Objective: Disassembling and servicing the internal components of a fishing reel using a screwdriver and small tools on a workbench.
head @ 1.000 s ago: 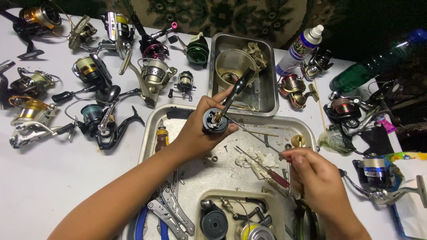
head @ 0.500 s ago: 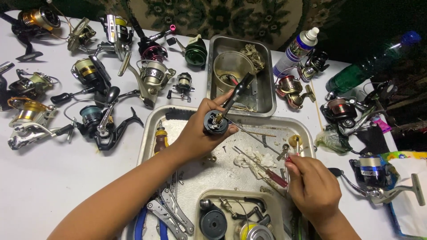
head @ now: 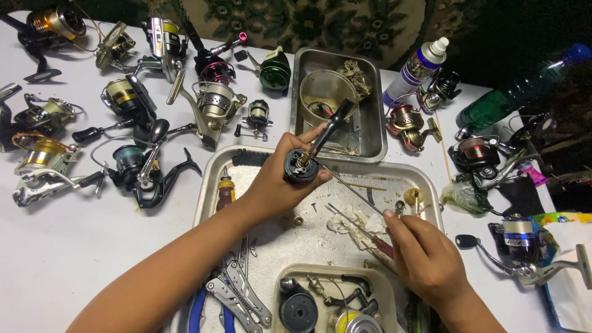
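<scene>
Closest to the camera there's a small round-cornered metal tray with dark reel parts in it, plus some folding steel pliers with blue handles off to its left. Just above that, the right hand has its fingers pinched together on a thin metal rod tool that slants up toward the other hand. The left hand is curled tight around a small black round reel body with a dark handle arm sticking up, held in the air over the big battered silver work tray. A crumpled white rag lies in that tray under the rod. Further back sits a deep steel pan holding a clear plastic cup. A white spray can stands just right of it, and loads of spinning reels are scattered over the white table.
</scene>
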